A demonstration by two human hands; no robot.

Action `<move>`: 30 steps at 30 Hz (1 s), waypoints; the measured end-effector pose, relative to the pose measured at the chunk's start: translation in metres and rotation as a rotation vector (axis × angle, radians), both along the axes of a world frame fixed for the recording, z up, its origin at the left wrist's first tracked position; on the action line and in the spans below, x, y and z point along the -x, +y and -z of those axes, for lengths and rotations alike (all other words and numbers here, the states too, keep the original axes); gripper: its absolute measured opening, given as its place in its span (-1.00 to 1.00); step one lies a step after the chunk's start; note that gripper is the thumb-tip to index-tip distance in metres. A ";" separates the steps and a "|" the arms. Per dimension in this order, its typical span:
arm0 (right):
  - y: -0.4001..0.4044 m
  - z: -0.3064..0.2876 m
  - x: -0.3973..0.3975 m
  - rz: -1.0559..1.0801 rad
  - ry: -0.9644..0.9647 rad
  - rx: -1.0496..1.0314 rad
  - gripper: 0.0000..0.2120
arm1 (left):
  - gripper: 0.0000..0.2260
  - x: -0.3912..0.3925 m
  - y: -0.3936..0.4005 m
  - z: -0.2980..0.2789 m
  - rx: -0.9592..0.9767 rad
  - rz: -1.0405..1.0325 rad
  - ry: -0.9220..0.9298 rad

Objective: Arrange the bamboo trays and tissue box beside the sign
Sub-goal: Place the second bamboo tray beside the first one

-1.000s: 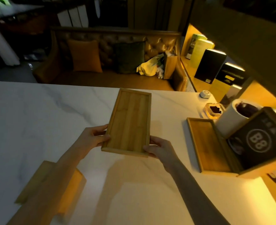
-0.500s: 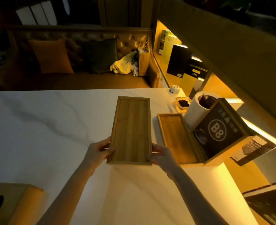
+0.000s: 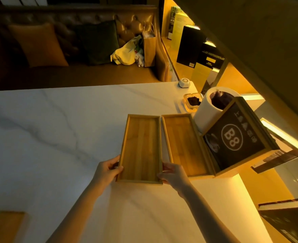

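Left hand (image 3: 107,170) pinches the near left corner of the loose bamboo tray (image 3: 141,148), thumb over the rim; we can't see the fingers beneath. Right hand (image 3: 173,174) clamps the near right corner, wedged in the narrow gap to the second tray (image 3: 185,144). That second tray sits flat on the bench (image 3: 48,128), touching the sign (image 3: 234,137) on the sign's left. Loose tray is just left of it, long sides near parallel, thin gap between. Can't tell if it's fully down on the bench. Tissue box (image 3: 4,227) is well left of the sign, at the near bench edge, not yet placed.

Risks, our read:
- Right hand is between the two trays. Closing the gap with it there pinches the fingers or shoves the second tray into the sign. The sign leans and looks tippable.
- White cylinder (image 3: 213,109) and ashtray (image 3: 192,102) sit behind the sign; a knock-on push could disturb them.
- Near ends aren't level: loose tray sits nearer to us. Left as is, the row looks ragged.

Versus half a second ago: loose tray has moved right, toward the sign, gap to the second tray much smaller. Grip on both corners unchanged. Tissue box mostly out of view now.
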State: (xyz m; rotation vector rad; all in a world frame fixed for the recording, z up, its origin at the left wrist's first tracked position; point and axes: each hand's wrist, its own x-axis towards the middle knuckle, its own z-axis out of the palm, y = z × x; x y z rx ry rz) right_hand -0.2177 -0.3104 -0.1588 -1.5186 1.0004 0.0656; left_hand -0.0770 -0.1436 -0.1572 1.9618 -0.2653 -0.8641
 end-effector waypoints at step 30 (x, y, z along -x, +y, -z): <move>-0.001 0.036 -0.028 -0.142 0.276 0.539 -0.80 | -0.59 -0.014 -0.032 0.030 -0.168 0.104 -0.275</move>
